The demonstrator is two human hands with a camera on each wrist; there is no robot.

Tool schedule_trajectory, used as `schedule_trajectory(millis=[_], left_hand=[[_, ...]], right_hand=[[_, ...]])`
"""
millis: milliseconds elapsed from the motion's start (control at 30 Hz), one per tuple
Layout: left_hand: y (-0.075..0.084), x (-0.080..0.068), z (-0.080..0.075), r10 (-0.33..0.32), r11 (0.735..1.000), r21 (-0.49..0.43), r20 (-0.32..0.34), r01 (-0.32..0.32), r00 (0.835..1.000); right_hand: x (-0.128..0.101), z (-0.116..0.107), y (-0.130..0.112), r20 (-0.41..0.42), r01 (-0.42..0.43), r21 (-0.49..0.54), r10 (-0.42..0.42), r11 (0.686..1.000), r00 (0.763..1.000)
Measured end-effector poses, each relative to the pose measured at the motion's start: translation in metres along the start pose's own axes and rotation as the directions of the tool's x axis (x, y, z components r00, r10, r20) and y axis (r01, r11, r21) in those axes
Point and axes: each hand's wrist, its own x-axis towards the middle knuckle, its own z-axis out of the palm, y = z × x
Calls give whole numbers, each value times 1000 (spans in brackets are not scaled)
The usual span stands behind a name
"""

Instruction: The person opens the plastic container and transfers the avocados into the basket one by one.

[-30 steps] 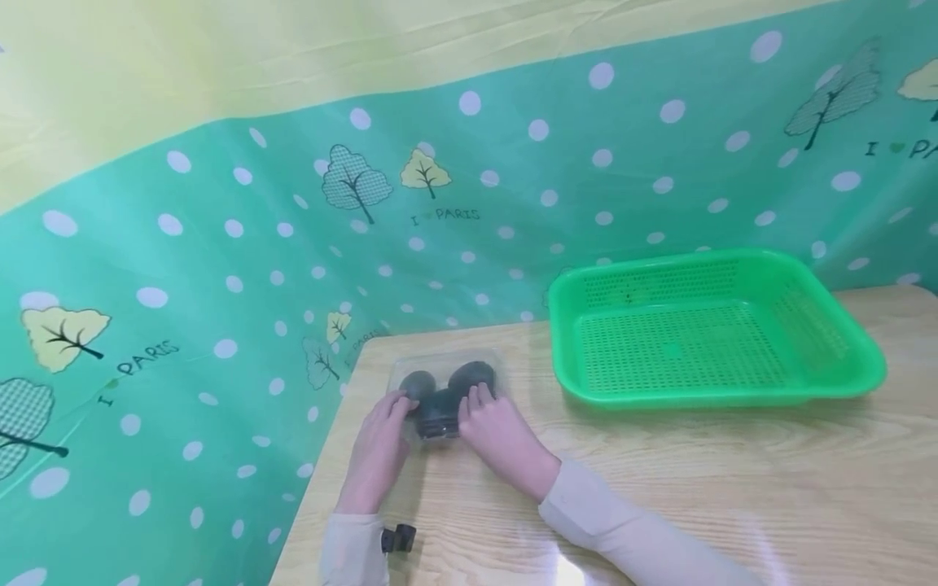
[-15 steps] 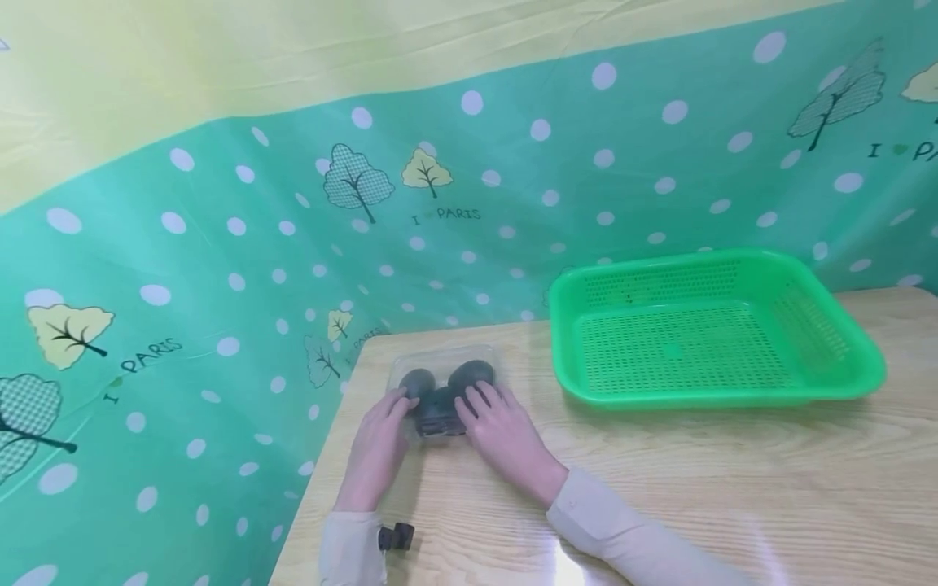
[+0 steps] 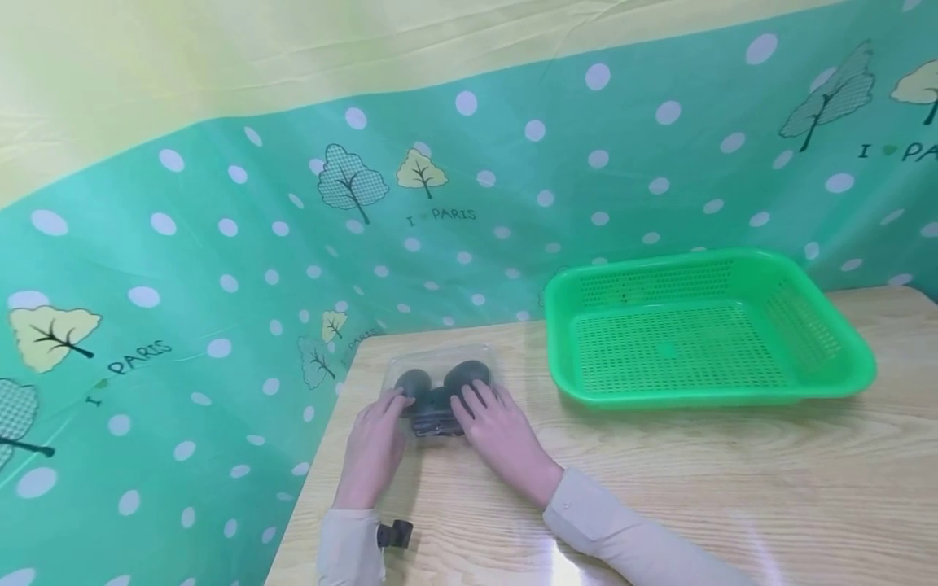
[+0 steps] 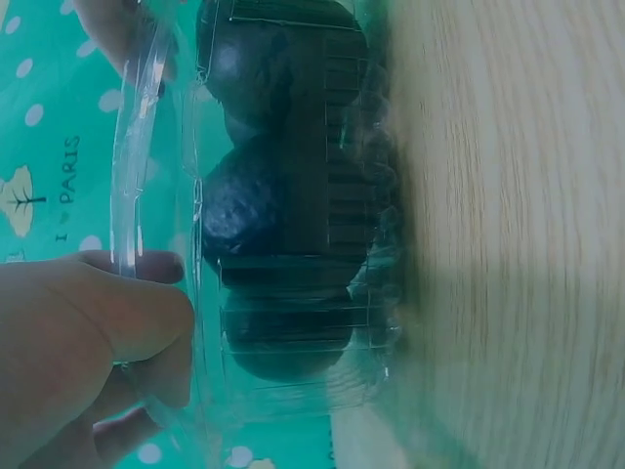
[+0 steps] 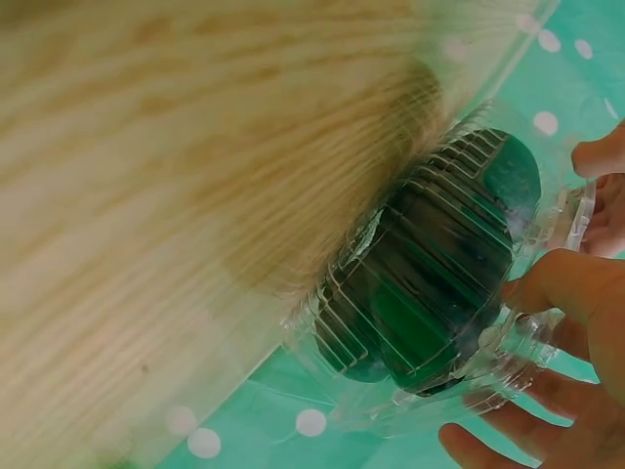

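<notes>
A clear plastic clamshell box (image 3: 440, 358) stands at the table's far left corner, with dark avocados (image 3: 466, 378) inside. My left hand (image 3: 372, 443) holds its left front edge. In the left wrist view, the thumb (image 4: 146, 313) and fingers pinch the rim, and a strip of the lid (image 4: 137, 166) stands a little apart from the box. My right hand (image 3: 506, 435) lies over the right front edge. The right wrist view shows its thumb (image 5: 557, 283) at the rim and its fingers (image 5: 513, 425) on the other side.
A green perforated basket (image 3: 714, 400) stands on the wooden table (image 3: 659, 472) to the right of the box. Behind and to the left hangs a green dotted cloth (image 3: 469, 244). A small black device (image 3: 396, 534) is at my left wrist.
My right hand's fingers have spread and shifted slightly right along the box edge. My left hand stays at the same edge, and the box has barely moved.
</notes>
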Motion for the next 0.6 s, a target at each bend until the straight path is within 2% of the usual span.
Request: schedule_trajectory(millis=[300, 600], left_hand=[[4, 2, -2, -12, 1000, -13, 5, 12, 1000], [7, 4, -3, -9, 1000, -1, -6, 9, 1000]], right_hand=[[-1, 2, -1, -45, 11, -34, -12, 999, 999], [-1, 2, -3, -21, 16, -67, -18, 998, 1000]])
